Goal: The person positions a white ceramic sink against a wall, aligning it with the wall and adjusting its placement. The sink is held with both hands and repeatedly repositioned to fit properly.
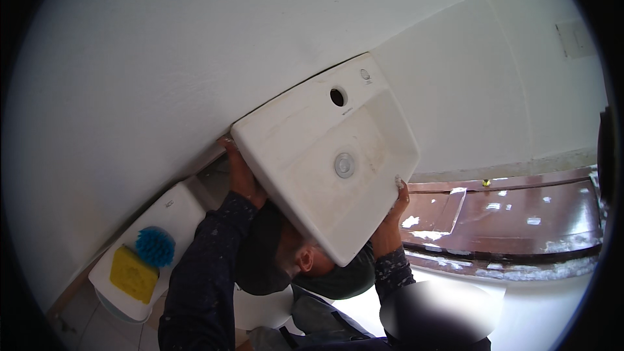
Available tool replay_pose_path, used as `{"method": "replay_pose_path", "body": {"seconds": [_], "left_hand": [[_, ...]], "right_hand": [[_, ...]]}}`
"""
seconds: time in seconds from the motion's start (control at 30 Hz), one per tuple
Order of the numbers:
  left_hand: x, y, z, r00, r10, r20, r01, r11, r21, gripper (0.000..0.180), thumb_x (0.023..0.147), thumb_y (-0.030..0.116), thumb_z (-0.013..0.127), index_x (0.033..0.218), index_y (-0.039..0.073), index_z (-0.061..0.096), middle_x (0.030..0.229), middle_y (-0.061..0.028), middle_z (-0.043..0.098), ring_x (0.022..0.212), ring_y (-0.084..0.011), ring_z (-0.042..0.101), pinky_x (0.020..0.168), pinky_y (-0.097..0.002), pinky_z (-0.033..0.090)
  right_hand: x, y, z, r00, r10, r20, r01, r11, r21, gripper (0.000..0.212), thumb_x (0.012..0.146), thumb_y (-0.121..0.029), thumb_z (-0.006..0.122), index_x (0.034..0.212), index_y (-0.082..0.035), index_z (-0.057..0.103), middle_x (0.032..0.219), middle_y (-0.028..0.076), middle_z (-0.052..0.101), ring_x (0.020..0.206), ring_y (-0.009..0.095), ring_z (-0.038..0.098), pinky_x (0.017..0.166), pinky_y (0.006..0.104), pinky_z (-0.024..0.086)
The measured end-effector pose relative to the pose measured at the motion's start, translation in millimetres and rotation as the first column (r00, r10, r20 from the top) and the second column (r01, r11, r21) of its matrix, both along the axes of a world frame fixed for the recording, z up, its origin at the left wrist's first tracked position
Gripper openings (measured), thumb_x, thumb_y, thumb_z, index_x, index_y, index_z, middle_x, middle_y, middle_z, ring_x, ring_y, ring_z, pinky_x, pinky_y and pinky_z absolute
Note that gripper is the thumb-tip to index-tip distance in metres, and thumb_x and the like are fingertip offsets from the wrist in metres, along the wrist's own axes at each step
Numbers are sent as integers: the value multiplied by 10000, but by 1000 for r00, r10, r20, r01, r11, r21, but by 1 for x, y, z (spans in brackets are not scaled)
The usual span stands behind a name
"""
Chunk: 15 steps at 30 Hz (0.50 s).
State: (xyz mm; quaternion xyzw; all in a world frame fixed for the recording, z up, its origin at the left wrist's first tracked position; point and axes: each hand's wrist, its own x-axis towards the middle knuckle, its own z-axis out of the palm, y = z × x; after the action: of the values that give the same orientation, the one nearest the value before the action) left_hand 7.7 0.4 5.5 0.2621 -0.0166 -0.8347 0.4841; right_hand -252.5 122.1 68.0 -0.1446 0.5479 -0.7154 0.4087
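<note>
A white ceramic washbasin [305, 169] sits tilted against the wall, with a round tap hole near its back ledge and a metal drain in its bowl. My left hand [242, 174] grips its left side, near the back corner by the wall. On the right, my right hand [394, 211] holds the basin's near right edge from the side and below. Parts of the fingers of both hands are hidden behind the basin. Close below the near edge shows another person's head [266, 253] in dark headwear, partly covered by the basin and my left arm.
At lower left, a toilet tank lid [175, 211] carries a yellow sponge [133, 274] and a blue bristle brush [155, 246]. A brown door [507, 221] with white smears stands at right. The white wall [162, 58] borders the basin's back. A pale blurred patch hides part of the lower right.
</note>
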Motion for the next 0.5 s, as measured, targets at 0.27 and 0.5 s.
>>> {"method": "replay_pose_path", "body": {"seconds": [0.27, 0.5], "left_hand": [[0, -1, 1, 1000, 17, -13, -16, 1000, 10, 956, 800, 839, 243, 1464, 152, 285, 1461, -94, 370, 1328, -282, 369, 1089, -440, 328], [0, 1, 7, 999, 26, -31, -25, 1000, 11, 938, 815, 823, 253, 1469, 151, 269, 1467, -91, 354, 1336, -273, 352, 1094, -434, 321]], "right_hand": [[7, -2, 6, 999, -28, 29, 28, 1000, -11, 544, 878, -328, 431, 1271, 46, 463, 1146, 227, 587, 1003, 348, 613, 857, 439, 535], [7, -1, 9, 1000, 5, -6, -5, 1000, 20, 514, 889, -317, 425, 1248, 45, 485, 1134, 210, 597, 992, 325, 617, 845, 410, 534]]}}
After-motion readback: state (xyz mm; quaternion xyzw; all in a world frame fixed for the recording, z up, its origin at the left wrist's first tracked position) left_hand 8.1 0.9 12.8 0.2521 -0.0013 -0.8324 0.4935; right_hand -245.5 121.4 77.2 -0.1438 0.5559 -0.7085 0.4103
